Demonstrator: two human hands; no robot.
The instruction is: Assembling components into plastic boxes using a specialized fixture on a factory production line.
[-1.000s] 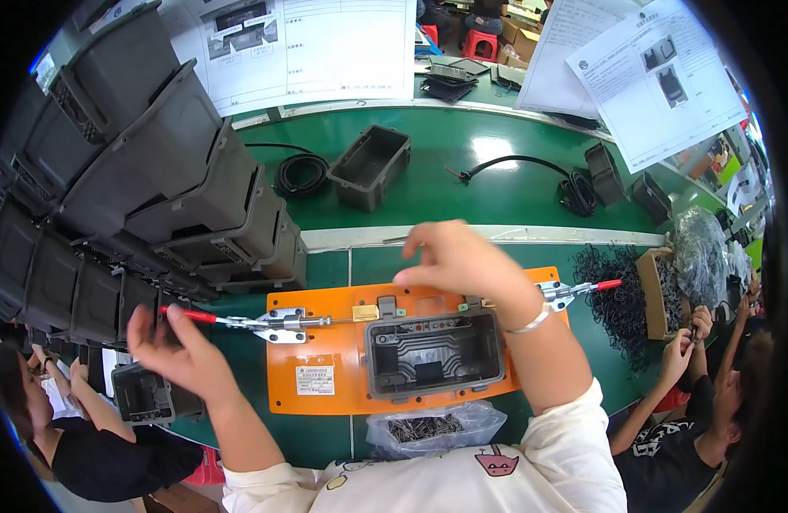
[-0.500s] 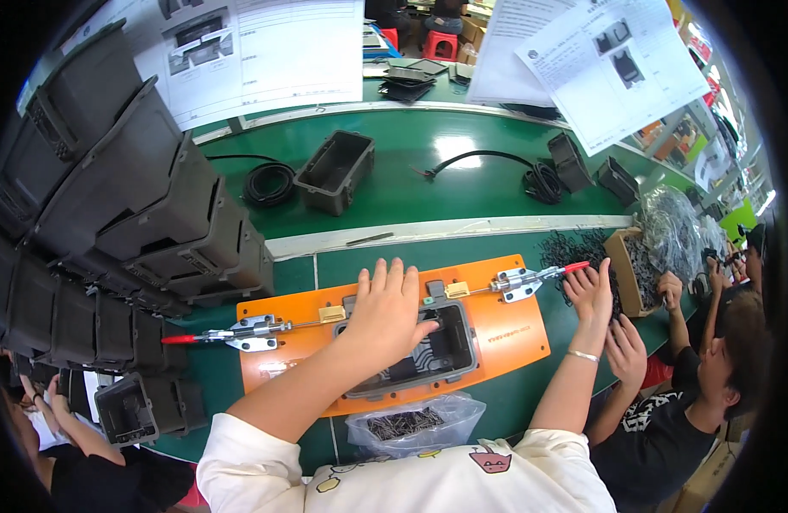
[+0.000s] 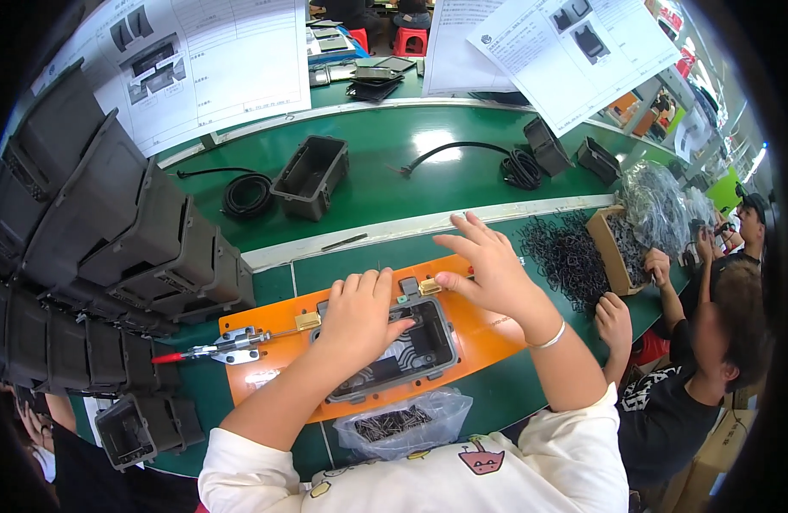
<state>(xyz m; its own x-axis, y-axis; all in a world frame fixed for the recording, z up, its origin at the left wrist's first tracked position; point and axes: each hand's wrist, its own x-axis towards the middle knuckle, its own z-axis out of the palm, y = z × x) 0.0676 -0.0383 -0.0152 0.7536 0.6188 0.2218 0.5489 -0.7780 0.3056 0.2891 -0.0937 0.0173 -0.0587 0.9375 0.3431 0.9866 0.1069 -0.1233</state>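
Observation:
A dark grey plastic box (image 3: 441,369) sits open side up in an orange fixture plate (image 3: 488,329). My left hand (image 3: 357,316) lies across the box's far left rim, fingers extended and thumb reaching over the opening. Above the plate's far right part is my right hand (image 3: 489,263), open with its fingers spread and nothing in it. Close to that thumb is a brass-coloured block (image 3: 429,286); another brass block (image 3: 307,321) is left of the box. A toggle clamp (image 3: 238,342) with a red handle is fixed at the plate's left end. My right hand and forearm hide the right-hand clamp.
A clear bag of screws (image 3: 394,422) lies before the plate. Grey boxes (image 3: 124,265) are stacked high at left. Black clips (image 3: 565,256) lie piled beside a cardboard box (image 3: 610,256). A black cable coil (image 3: 247,196) is behind. A co-worker's hand (image 3: 613,321) is near the clips.
My right hand has left the right clamp's red handle and moved left over the plate. My left hand stays on the box. The whole view has shifted slightly.

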